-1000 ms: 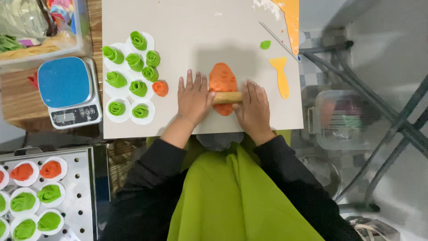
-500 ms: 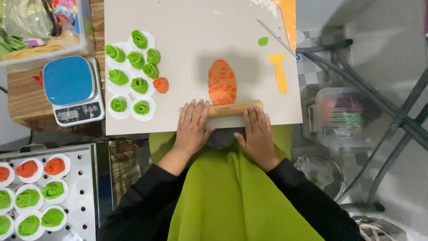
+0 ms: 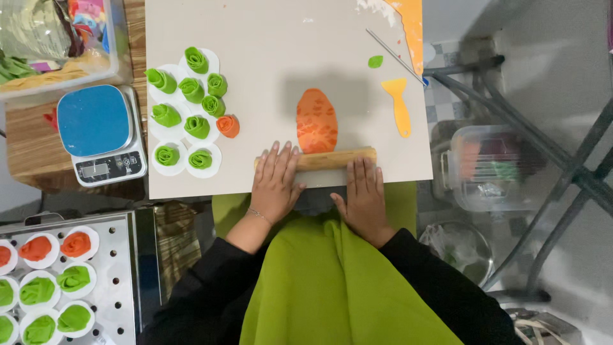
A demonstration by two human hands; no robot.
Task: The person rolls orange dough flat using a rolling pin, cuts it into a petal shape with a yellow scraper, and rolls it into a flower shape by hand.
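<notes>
Item: my left hand (image 3: 276, 185) and right hand (image 3: 364, 195), fingers flat and spread, atop the pin (image 3: 316, 159); orange dough (image 3: 317, 121) at 12 o'clock, touching it.

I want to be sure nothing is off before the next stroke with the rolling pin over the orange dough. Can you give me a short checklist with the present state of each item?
1. Both hands on the rolling pin: ok. The left hand and right hand lie flat on it.
2. Pin at the near end of the orange dough: ok.
3. Dough flat on the board: ok, an even oval.
4. Path ahead of the dough free: ok, bare board beyond it.
5. Green rolls and yellow scraper out of the pin's way: ok, both off to the sides.
6. Dough sticking to the board: cannot tell.
</notes>
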